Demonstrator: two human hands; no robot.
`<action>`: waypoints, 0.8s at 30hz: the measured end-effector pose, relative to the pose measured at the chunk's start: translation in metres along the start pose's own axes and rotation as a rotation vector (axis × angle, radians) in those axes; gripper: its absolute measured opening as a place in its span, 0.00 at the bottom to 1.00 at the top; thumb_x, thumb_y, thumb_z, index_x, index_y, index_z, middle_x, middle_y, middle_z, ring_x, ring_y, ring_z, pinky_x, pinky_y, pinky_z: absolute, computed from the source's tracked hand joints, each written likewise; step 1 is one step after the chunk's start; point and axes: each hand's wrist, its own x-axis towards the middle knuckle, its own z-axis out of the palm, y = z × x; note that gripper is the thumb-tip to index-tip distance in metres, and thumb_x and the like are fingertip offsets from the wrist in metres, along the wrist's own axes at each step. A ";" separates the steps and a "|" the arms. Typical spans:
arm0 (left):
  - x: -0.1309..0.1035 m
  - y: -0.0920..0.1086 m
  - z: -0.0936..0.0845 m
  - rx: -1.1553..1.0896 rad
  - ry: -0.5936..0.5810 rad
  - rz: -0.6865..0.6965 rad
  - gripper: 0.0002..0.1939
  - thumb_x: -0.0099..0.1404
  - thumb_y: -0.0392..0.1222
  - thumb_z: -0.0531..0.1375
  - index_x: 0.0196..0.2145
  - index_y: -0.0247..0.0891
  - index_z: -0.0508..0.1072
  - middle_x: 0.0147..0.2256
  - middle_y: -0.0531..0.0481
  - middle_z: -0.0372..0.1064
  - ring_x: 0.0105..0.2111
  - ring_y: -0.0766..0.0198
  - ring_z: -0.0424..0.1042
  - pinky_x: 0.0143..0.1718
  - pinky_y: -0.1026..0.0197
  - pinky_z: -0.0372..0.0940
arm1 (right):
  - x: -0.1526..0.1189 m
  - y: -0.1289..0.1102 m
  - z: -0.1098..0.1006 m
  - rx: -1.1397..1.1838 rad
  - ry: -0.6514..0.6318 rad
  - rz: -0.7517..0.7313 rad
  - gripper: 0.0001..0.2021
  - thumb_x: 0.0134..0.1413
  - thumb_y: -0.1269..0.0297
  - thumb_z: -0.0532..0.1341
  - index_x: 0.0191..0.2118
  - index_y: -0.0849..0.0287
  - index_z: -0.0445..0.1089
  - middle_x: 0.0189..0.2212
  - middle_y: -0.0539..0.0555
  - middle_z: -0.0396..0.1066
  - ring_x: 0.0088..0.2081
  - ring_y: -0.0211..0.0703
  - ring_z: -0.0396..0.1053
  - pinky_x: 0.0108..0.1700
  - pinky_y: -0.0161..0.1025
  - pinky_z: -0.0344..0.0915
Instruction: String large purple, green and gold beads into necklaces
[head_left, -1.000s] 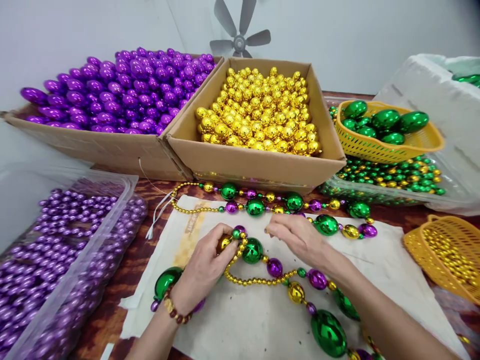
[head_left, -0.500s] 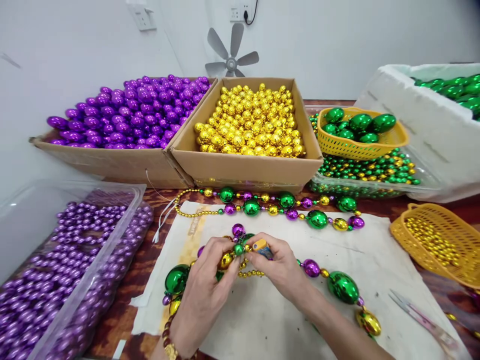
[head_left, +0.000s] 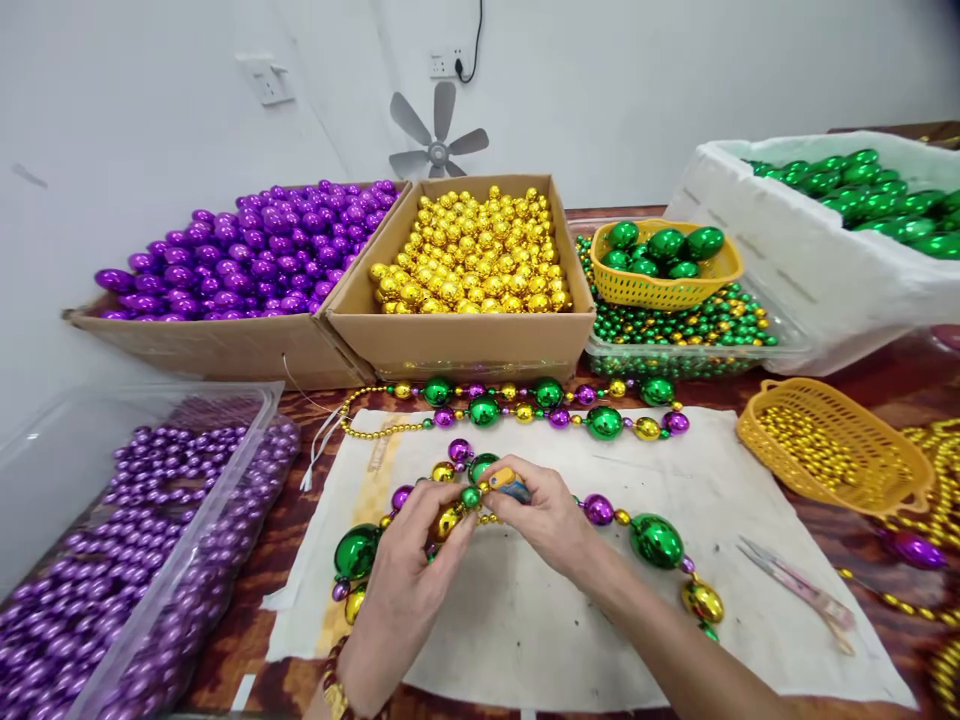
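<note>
My left hand [head_left: 420, 570] pinches a strand of shiny purple, green and gold beads, with a small green bead [head_left: 471, 497] at the fingertips. Close against it, my right hand [head_left: 551, 520] is closed around a small tool with an orange and blue handle [head_left: 506, 484]; its working end and exact kind are hidden. The bead necklace [head_left: 656, 541] trails across the white cloth [head_left: 555, 620] on both sides of my hands. Behind them a second bead necklace [head_left: 484, 411] lies stretched along the cloth's far edge, white string ends at its left.
Cardboard boxes of purple beads [head_left: 247, 250] and gold beads [head_left: 472, 250] stand at the back. A clear bin [head_left: 274, 400] with purple beads is left. Yellow baskets [head_left: 757, 420] and a white foam box [head_left: 810, 270] stand right. Pliers [head_left: 795, 585] lie on the cloth.
The view has turned to the right, bringing more gold bead strands into sight at the right edge. My hands stay together at the strand in almost the same pose.
</note>
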 end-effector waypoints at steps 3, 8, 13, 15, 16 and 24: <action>-0.001 -0.003 0.011 -0.112 0.035 -0.174 0.14 0.68 0.46 0.55 0.49 0.43 0.66 0.37 0.50 0.68 0.35 0.61 0.69 0.35 0.60 0.63 | -0.009 0.001 -0.003 -0.086 0.075 0.037 0.05 0.58 0.64 0.60 0.39 0.56 0.68 0.29 0.46 0.66 0.30 0.36 0.61 0.33 0.32 0.57; 0.001 -0.003 0.024 -0.150 0.074 -0.224 0.13 0.68 0.49 0.54 0.46 0.41 0.67 0.35 0.50 0.68 0.33 0.61 0.68 0.35 0.60 0.63 | -0.028 0.003 -0.001 -0.164 0.140 0.071 0.17 0.66 0.53 0.50 0.31 0.57 0.64 0.24 0.45 0.60 0.27 0.35 0.59 0.30 0.32 0.53; 0.005 0.001 0.034 -0.036 0.109 -0.083 0.11 0.69 0.44 0.51 0.47 0.42 0.65 0.42 0.48 0.65 0.42 0.59 0.67 0.44 0.58 0.61 | -0.021 0.011 0.011 -0.183 0.186 0.104 0.23 0.67 0.50 0.45 0.27 0.57 0.64 0.23 0.47 0.63 0.28 0.37 0.62 0.31 0.33 0.53; 0.006 0.003 0.037 -0.021 0.099 -0.063 0.10 0.70 0.43 0.51 0.48 0.42 0.65 0.43 0.48 0.64 0.44 0.60 0.66 0.46 0.58 0.60 | -0.013 0.014 0.013 -0.209 0.224 0.104 0.23 0.68 0.50 0.44 0.26 0.57 0.62 0.23 0.47 0.63 0.28 0.37 0.61 0.31 0.34 0.53; 0.007 0.003 0.038 -0.016 0.093 -0.059 0.10 0.70 0.42 0.50 0.48 0.42 0.64 0.43 0.48 0.64 0.44 0.60 0.65 0.47 0.58 0.59 | -0.010 0.015 0.013 -0.224 0.242 0.107 0.23 0.68 0.51 0.42 0.26 0.57 0.62 0.23 0.47 0.63 0.28 0.37 0.61 0.31 0.34 0.52; 0.010 0.004 0.040 -0.001 0.092 -0.040 0.10 0.71 0.41 0.50 0.48 0.42 0.65 0.44 0.47 0.62 0.45 0.60 0.64 0.49 0.57 0.59 | -0.001 0.017 0.008 -0.405 0.262 0.110 0.23 0.69 0.53 0.40 0.27 0.57 0.61 0.23 0.49 0.66 0.28 0.39 0.64 0.31 0.33 0.53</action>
